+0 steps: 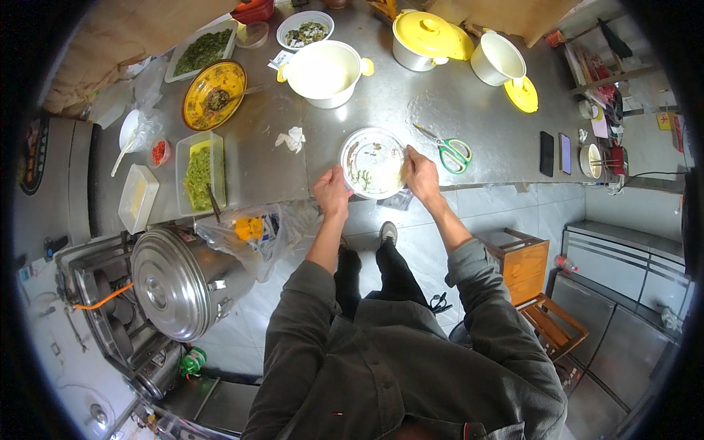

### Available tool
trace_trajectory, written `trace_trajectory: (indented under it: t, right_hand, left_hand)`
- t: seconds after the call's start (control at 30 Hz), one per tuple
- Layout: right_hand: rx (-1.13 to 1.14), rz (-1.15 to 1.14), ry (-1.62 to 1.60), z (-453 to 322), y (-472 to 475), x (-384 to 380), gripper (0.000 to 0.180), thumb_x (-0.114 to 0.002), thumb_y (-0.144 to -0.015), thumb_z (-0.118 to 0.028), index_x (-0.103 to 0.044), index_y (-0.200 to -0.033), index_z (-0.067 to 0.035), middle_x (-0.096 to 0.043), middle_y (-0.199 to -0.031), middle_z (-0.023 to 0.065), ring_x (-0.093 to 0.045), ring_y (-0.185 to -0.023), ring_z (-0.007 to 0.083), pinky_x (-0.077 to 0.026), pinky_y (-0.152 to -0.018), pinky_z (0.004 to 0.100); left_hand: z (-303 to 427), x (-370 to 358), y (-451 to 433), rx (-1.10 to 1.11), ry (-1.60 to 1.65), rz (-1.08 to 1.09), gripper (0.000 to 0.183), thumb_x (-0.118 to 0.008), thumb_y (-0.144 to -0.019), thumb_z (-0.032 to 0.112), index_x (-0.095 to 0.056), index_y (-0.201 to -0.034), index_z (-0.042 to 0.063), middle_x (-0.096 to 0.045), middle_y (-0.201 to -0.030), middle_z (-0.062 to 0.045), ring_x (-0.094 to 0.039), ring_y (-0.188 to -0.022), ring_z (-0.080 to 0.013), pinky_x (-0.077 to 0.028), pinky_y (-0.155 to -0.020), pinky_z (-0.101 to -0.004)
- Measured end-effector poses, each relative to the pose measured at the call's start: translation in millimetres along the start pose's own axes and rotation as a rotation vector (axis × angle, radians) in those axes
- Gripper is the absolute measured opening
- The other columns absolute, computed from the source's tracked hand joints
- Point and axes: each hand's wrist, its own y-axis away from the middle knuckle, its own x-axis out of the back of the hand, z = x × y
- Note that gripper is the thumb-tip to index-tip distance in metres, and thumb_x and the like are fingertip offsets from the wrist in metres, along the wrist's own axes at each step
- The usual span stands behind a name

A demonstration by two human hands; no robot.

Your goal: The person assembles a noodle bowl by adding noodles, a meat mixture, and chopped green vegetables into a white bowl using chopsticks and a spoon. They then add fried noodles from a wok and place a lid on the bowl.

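Note:
Both of my hands grip a round, pale dish (375,164) by its rim, held at the front edge of the steel counter (264,165). Bits of green and brown food residue stick to its inside. My left hand (332,190) has the left side of the rim, my right hand (422,171) the right side. Just right of my right hand lies a pair of green-handled scissors (453,154), blades towards the upper left. A crumpled white tissue (291,139) is up and left of the dish. Beyond it stands a white pot (323,74) with yellow handles.
At left are a yellow bowl (213,104) with a spoon, a plastic tub of green food (199,176) and a small cup of red pieces (159,153). Yellow-lidded pots (421,47) stand at the back. Two phones (546,154) lie right. A large steel pot (170,286) stands below left.

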Motion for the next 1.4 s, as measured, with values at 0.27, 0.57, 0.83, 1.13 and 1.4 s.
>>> trace_trajectory:
  t: [0.27,0.57,0.83,1.13,1.4]
  right_hand:
    - [-0.031,-0.047,0.027,7,-1,4,0.035,-0.052,-0.095,-0.016,-0.063,-0.123,0.001,-0.066,-0.093,0.0287,-0.065,-0.089,0.0452,-0.051,-0.078,0.0487]
    - [-0.247,-0.065,-0.08,1,10,-3,0.036,-0.054,-0.095,-0.025,-0.066,-0.123,-0.007,-0.066,-0.091,0.0281,-0.067,-0.087,0.0425,-0.053,-0.078,0.0453]
    - [0.296,-0.072,-0.021,-31,-15,17,0.046,-0.049,-0.098,-0.022,-0.051,-0.136,0.003,-0.056,-0.132,0.0262,-0.052,-0.121,0.0437,-0.042,-0.104,0.0454]
    - [0.746,-0.552,0.111,-23,-93,-28,0.046,-0.041,-0.103,-0.033,-0.052,-0.14,-0.007,-0.051,-0.145,0.013,-0.044,-0.135,0.032,-0.034,-0.114,0.0404]
    - [0.65,-0.508,0.059,-22,-86,-26,0.043,-0.044,-0.101,-0.031,-0.055,-0.138,-0.011,-0.054,-0.142,0.011,-0.049,-0.129,0.0321,-0.038,-0.111,0.0386]
  left_hand:
    - [5,-5,8,0.061,-0.099,0.031,0.028,-0.058,-0.1,0.027,-0.07,-0.104,0.002,-0.068,-0.09,-0.002,-0.062,-0.081,-0.0117,-0.053,-0.065,-0.0304]
    - [-53,-9,-31,-0.437,-0.303,0.183,0.035,-0.056,-0.1,0.029,-0.069,-0.102,-0.003,-0.069,-0.092,-0.017,-0.064,-0.081,-0.0276,-0.05,-0.076,-0.0379]
    - [-4,-23,0,-0.742,-0.64,0.213,0.06,-0.043,-0.101,0.034,-0.036,-0.147,-0.004,-0.033,-0.153,-0.025,-0.029,-0.141,-0.0421,-0.023,-0.117,-0.049]
    - [-28,-38,19,-0.822,-1.075,0.029,0.087,-0.057,-0.09,0.047,-0.024,-0.151,-0.006,-0.024,-0.158,-0.026,-0.02,-0.148,-0.0405,-0.012,-0.121,-0.0528]
    - [-25,-38,19,-0.879,-1.044,0.042,0.082,-0.059,-0.089,0.041,-0.03,-0.148,-0.008,-0.032,-0.153,-0.027,-0.028,-0.143,-0.0432,-0.019,-0.119,-0.0517]
